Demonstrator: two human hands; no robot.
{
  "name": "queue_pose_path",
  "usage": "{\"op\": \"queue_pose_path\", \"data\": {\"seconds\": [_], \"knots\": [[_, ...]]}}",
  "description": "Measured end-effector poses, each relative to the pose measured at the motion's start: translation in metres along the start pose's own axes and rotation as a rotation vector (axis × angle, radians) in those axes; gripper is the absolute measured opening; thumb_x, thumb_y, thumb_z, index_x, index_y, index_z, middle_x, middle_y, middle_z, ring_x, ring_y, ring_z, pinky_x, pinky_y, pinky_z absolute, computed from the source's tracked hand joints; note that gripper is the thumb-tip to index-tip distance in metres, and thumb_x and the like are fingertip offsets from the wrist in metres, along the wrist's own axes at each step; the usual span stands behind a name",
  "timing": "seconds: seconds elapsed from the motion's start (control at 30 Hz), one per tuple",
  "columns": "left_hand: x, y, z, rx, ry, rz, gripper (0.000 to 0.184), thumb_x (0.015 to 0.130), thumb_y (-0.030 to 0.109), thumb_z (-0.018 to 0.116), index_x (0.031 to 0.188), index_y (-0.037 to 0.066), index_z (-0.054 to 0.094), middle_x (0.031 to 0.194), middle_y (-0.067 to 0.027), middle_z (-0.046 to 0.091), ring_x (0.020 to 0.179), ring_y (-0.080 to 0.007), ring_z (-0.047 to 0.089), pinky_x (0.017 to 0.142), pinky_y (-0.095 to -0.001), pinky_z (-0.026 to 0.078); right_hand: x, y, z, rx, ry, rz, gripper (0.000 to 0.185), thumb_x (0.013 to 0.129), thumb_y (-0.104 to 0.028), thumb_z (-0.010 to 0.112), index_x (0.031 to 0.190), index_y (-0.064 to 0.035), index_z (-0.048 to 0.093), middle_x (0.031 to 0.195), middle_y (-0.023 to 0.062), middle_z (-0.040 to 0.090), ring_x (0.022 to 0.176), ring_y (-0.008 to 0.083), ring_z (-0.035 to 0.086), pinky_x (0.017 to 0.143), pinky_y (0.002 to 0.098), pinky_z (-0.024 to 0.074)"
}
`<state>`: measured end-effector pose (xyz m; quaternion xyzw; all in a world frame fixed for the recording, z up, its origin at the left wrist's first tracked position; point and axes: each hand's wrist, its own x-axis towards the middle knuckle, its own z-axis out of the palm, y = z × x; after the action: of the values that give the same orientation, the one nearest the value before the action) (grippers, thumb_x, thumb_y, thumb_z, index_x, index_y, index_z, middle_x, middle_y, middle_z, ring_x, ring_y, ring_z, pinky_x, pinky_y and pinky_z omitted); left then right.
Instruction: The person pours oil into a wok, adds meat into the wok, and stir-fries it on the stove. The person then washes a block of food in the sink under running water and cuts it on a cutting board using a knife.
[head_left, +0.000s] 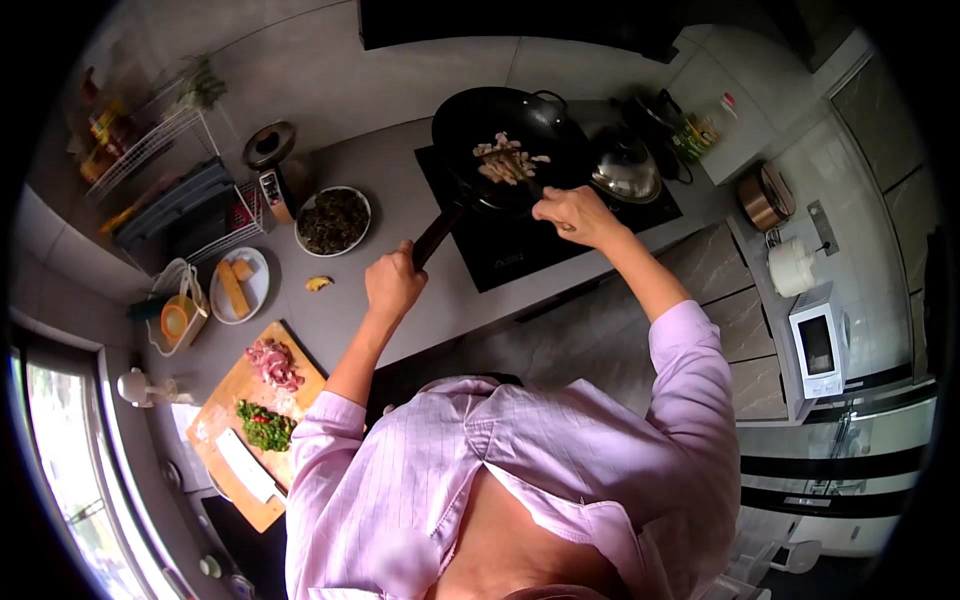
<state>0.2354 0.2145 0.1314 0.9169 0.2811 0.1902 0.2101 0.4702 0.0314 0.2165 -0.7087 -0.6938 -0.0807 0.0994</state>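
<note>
A black wok (556, 125) sits on the cooktop with pale pieces of meat (510, 162) in its bottom. My left hand (394, 282) is closed around the wok's long dark handle (437, 236). At the wok's near right rim, my right hand (578, 216) grips what looks like a dark spatula (534, 190). Little of this tool stands out against the black wok, and its tip is hard to make out.
A shiny domed lid (626, 168) stands right of the wok on the black cooktop (515, 255). Leftward are a bowl of dark greens (334, 220), a plate with orange-brown pieces (262, 290), and a cutting board (220, 400) bearing raw meat (273, 364), chopped greens (264, 427) and a cleaver (247, 466).
</note>
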Motion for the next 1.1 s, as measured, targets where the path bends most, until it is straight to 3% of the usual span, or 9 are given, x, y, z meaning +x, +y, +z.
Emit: {"op": "queue_pose_path", "data": {"seconds": [0.17, 0.2, 0.33, 0.47, 0.53, 0.67, 0.8, 1.1], "knots": [[0.0, 0.0, 0.0, -0.005, 0.0, -0.001, 0.032, 0.059, 0.014, 0.063, 0.089, 0.009, 0.056, 0.066, -0.0164, 0.059, 0.066, -0.0347, 0.058, 0.059, -0.0427, 0.046, -0.002, -0.003, 0.002, -0.031, 0.015, 0.061, 0.016, 0.062, 0.0, 0.054, 0.076, -0.0081, 0.056, 0.075, 0.0103, 0.059, 0.06, 0.0277, 0.057, 0.05, 0.0355, 0.0433], [0.0, -0.001, -0.001, -0.003, -0.004, -0.002, 0.032, 0.059, 0.014, 0.063, 0.089, 0.009, 0.056, 0.066, -0.0163, 0.059, 0.066, -0.0347, 0.058, 0.059, -0.0427, 0.046, -0.002, 0.001, 0.0, 0.046, 0.155, 0.053, 0.018, 0.06, -0.001, 0.052, 0.074, -0.0108, 0.057, 0.064, 0.0083, 0.054, 0.059, 0.0281, 0.055, 0.051, 0.0367, 0.0421], [0.0, 0.0, -0.001, -0.012, -0.003, -0.007, 0.031, 0.059, 0.014, 0.063, 0.089, 0.009, 0.056, 0.066, -0.0163, 0.059, 0.065, -0.0346, 0.058, 0.058, -0.0427, 0.046, -0.009, 0.002, -0.023, 0.269, 0.285, 0.343, 0.008, 0.078, -0.01, 0.054, 0.081, -0.0071, 0.06, 0.078, 0.0106, 0.062, 0.07, 0.0283, 0.06, 0.059, 0.0328, 0.0456], [0.0, -0.001, -0.002, -0.019, 0.01, 0.004, 0.03, 0.059, 0.014, 0.062, 0.088, 0.009, 0.056, 0.065, -0.0164, 0.059, 0.065, -0.0348, 0.058, 0.058, -0.0425, 0.046, -0.01, 0.004, -0.013, 0.244, 0.338, 0.559, 0.007, 0.078, -0.01, 0.055, 0.08, -0.007, 0.061, 0.068, 0.0117, 0.061, 0.064, 0.0257, 0.06, 0.056, 0.0317, 0.0442], [0.001, -0.001, 0.0, -0.016, 0.005, 0.012, 0.03, 0.059, 0.014, 0.062, 0.088, 0.009, 0.056, 0.065, -0.0166, 0.059, 0.065, -0.0349, 0.058, 0.058, -0.0425, 0.046, -0.01, 0.01, 0.012, 0.523, 0.506, 0.635, 0.007, 0.078, -0.01, 0.055, 0.08, -0.0068, 0.062, 0.061, 0.0088, 0.059, 0.059, 0.017, 0.059, 0.054, 0.0277, 0.0429], [0.001, -0.001, 0.0, -0.011, -0.002, 0.008, 0.03, 0.059, 0.013, 0.061, 0.088, 0.008, 0.056, 0.066, -0.0171, 0.059, 0.065, -0.035, 0.058, 0.058, -0.043, 0.046, -0.005, 0.003, 0.01, 0.7, 0.552, 0.709, 0.008, 0.078, -0.009, 0.055, 0.08, -0.0073, 0.063, 0.061, 0.0034, 0.057, 0.059, 0.0074, 0.054, 0.05, 0.023, 0.0423], [-0.001, 0.001, -0.003, -0.023, 0.002, 0.005, 0.03, 0.059, 0.013, 0.062, 0.088, 0.007, 0.056, 0.066, -0.0175, 0.059, 0.065, -0.0353, 0.058, 0.058, -0.0432, 0.046, -0.01, 0.015, -0.004, 0.635, 0.635, 0.699, 0.009, 0.079, -0.01, 0.055, 0.081, -0.0068, 0.063, 0.066, 0.0053, 0.061, 0.065, 0.0125, 0.061, 0.047, 0.0241, 0.0441], [0.001, -0.001, 0.0, -0.023, -0.001, -0.002, 0.029, 0.059, 0.013, 0.062, 0.086, 0.007, 0.055, 0.065, -0.0177, 0.059, 0.064, -0.0358, 0.058, 0.058, -0.0431, 0.046, -0.006, 0.003, 0.017, 0.717, 0.64, 0.78, 0.01, 0.08, -0.011, 0.054, 0.084, -0.0062, 0.063, 0.069, 0.006, 0.062, 0.062, 0.0116, 0.059, 0.048, 0.0245, 0.044]]}}
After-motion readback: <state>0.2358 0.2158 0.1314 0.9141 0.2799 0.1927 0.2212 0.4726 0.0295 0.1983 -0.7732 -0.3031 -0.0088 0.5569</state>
